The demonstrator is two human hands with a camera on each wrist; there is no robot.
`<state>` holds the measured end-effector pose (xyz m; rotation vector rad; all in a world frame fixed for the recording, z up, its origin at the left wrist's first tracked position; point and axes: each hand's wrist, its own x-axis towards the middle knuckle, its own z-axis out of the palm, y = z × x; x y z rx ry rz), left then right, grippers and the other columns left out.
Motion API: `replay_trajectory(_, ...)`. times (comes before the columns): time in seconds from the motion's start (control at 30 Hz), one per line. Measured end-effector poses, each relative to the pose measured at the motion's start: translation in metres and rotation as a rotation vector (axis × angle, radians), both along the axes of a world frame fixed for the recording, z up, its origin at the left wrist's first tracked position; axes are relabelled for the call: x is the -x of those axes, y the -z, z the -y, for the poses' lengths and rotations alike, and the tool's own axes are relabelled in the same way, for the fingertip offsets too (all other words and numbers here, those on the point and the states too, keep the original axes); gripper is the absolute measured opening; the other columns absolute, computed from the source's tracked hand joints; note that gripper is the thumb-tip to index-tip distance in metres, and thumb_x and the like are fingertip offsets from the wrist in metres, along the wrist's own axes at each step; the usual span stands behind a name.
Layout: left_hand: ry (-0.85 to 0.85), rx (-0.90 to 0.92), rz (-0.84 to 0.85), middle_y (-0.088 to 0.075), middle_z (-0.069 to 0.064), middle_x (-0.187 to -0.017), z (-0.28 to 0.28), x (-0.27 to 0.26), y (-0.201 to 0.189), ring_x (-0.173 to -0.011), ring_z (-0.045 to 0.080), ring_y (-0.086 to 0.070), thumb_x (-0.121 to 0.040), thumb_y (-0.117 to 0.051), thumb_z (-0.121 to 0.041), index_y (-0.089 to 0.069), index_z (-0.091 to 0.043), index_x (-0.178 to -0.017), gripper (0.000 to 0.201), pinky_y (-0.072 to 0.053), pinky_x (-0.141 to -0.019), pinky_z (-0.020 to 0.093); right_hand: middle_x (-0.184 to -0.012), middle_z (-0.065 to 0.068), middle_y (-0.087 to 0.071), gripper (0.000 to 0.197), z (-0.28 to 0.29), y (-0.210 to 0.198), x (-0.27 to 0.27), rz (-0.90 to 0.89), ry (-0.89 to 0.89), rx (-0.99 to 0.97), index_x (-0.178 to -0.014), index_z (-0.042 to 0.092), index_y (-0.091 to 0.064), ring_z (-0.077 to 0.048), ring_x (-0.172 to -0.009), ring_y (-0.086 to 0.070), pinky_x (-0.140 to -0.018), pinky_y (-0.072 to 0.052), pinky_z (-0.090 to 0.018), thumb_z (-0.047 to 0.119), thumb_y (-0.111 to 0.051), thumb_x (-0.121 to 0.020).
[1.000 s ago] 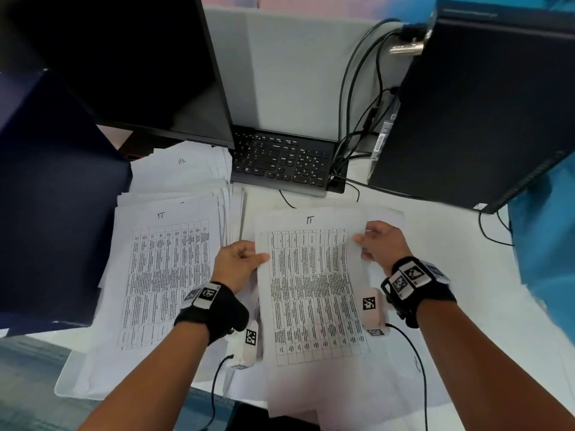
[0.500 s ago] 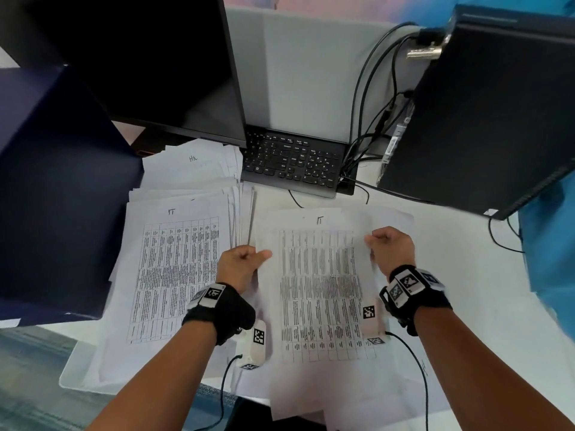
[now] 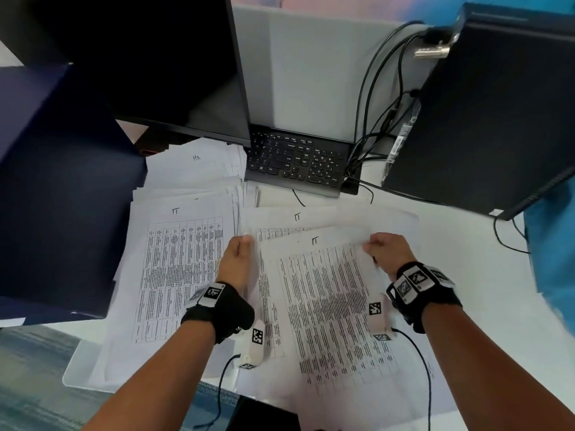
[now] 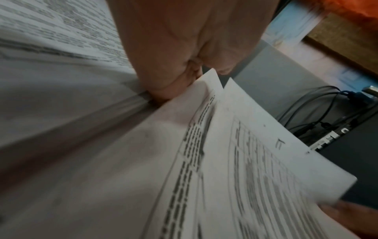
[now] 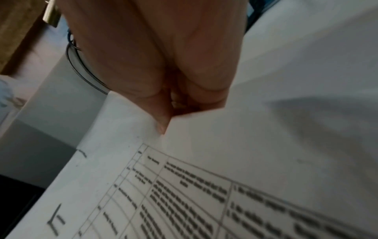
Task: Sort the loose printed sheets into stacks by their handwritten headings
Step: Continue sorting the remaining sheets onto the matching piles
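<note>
A printed sheet (image 3: 326, 306) headed "IT" lies tilted on the loose pile (image 3: 404, 396) in front of me. My right hand (image 3: 370, 244) pinches its upper right edge, as the right wrist view shows with the right hand (image 5: 169, 113) on the sheet (image 5: 184, 186). A second "IT" sheet (image 3: 280, 220) shows beneath it. My left hand (image 3: 247, 241) pinches the sheets' left edge; the left wrist view has the left hand (image 4: 184, 77) on the lower sheet's corner (image 4: 204, 84). An "IT" stack (image 3: 180, 275) lies left, an "Hh" stack (image 3: 193, 166) behind it.
A dark monitor (image 3: 155, 57) stands at the back left, a black keyboard (image 3: 295, 163) behind the papers. A black computer tower (image 3: 482, 119) with cables (image 3: 370, 119) stands at the right. A dark blue box (image 3: 46, 181) borders the left stack. Bare white desk (image 3: 466, 290) lies right.
The top sheet has slid toward me and turned, uncovering another "IT" sheet beneath. My hands have moved slightly apart.
</note>
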<state>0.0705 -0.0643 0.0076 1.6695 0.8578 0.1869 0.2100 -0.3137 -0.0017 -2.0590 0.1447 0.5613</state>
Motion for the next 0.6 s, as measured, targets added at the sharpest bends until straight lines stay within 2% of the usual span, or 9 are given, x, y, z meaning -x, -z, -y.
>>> replay_trajectory(0.1, 0.012, 0.142, -0.001, -0.060, 0.000, -0.097, 0.004, 0.003, 0.003, -0.090, 0.016, -0.058, -0.094, -0.052, -0.045, -0.049, -0.015, -0.106, 0.033, -0.047, -0.080, 0.029, -0.067, 0.001, -0.056, 0.012, -0.016, -0.002, -0.005, 0.005, 0.089, -0.040, -0.096, 0.010, -0.066, -0.017, -0.064, -0.050, -0.065, -0.045, -0.029, 0.004, -0.063, -0.086)
replay_trajectory(0.17, 0.037, 0.189, -0.020, -0.065, 0.001, -0.104, 0.005, 0.004, 0.005, -0.095, 0.017, -0.063, -0.089, -0.063, -0.035, -0.050, -0.018, -0.109, 0.029, -0.052, -0.088, 0.039, -0.070, 0.000, -0.056, 0.018, -0.027, -0.002, -0.010, 0.010, 0.094, -0.044, -0.103, 0.005, -0.068, -0.019, -0.069, -0.052, -0.066, -0.047, -0.027, 0.006, -0.065, -0.085)
replay_trajectory(0.23, 0.072, 0.153, -0.046, -0.067, 0.001, -0.108, 0.004, 0.004, 0.005, -0.100, 0.020, -0.064, -0.090, -0.064, -0.021, -0.052, -0.020, -0.110, 0.023, -0.050, -0.095, 0.044, -0.074, -0.001, -0.058, 0.023, -0.032, -0.001, -0.013, 0.001, 0.100, -0.053, -0.108, 0.003, -0.067, -0.020, -0.073, -0.053, -0.072, -0.048, -0.030, 0.007, -0.065, -0.085)
replay_trajectory(0.27, 0.077, 0.143, -0.045, -0.067, 0.000, -0.108, 0.004, 0.004, 0.005, -0.101, 0.020, -0.064, -0.091, -0.062, -0.016, -0.053, -0.020, -0.109, 0.020, -0.050, -0.096, 0.043, -0.073, 0.000, -0.058, 0.023, -0.034, -0.002, -0.013, 0.003, 0.100, -0.058, -0.108, 0.003, -0.067, -0.019, -0.070, -0.053, -0.072, -0.048, -0.030, 0.007, -0.065, -0.085)
replay_trajectory(0.33, 0.062, 0.183, -0.010, -0.070, 0.001, -0.105, 0.003, 0.005, -0.002, -0.102, 0.023, -0.065, -0.092, -0.058, -0.011, -0.057, -0.018, -0.107, 0.016, -0.051, -0.094, 0.041, -0.075, 0.001, -0.058, 0.025, -0.035, -0.003, -0.014, 0.024, 0.100, -0.059, -0.111, 0.005, -0.065, -0.016, -0.067, -0.053, -0.069, -0.046, -0.028, 0.008, -0.063, -0.086)
replay_trajectory(0.43, 0.015, 0.283, 0.078, -0.072, 0.005, -0.104, 0.000, 0.004, -0.017, -0.101, 0.026, -0.067, -0.094, -0.055, -0.009, -0.059, -0.015, -0.107, 0.015, -0.055, -0.086, 0.038, -0.103, 0.001, -0.061, 0.031, -0.038, -0.008, -0.012, -0.030, 0.069, -0.136, -0.117, 0.019, -0.055, -0.016, -0.091, -0.061, -0.080, -0.052, -0.033, 0.012, -0.061, -0.087)
replay_trajectory(0.47, -0.014, 0.305, 0.116, -0.072, 0.005, -0.104, -0.002, 0.004, -0.022, -0.099, 0.025, -0.068, -0.095, -0.053, -0.008, -0.059, -0.013, -0.108, 0.015, -0.056, -0.080, 0.033, -0.110, 0.000, -0.061, 0.030, -0.042, -0.011, -0.011, -0.068, 0.047, -0.180, -0.116, 0.022, -0.053, -0.019, -0.097, -0.062, -0.086, -0.053, -0.036, 0.013, -0.060, -0.088)
replay_trajectory(0.53, -0.094, 0.351, 0.201, -0.071, 0.004, -0.102, -0.006, 0.001, -0.030, -0.091, 0.018, -0.069, -0.097, -0.049, -0.005, -0.057, -0.009, -0.110, 0.016, -0.055, -0.066, 0.023, -0.112, -0.004, -0.065, 0.019, -0.051, -0.015, -0.008, -0.119, -0.041, -0.213, -0.107, 0.022, -0.057, -0.023, -0.101, -0.064, -0.095, -0.050, -0.043, 0.013, -0.058, -0.090)
replay_trajectory(0.6, -0.122, 0.371, 0.255, -0.070, 0.004, -0.102, -0.011, 0.001, -0.037, -0.084, 0.012, -0.070, -0.098, -0.046, -0.005, -0.053, -0.008, -0.113, 0.017, -0.055, -0.062, 0.020, -0.107, -0.006, -0.069, 0.012, -0.063, -0.020, -0.006, -0.118, -0.109, -0.203, -0.095, 0.022, -0.063, -0.025, -0.099, -0.065, -0.097, -0.049, -0.046, 0.014, -0.055, -0.093)
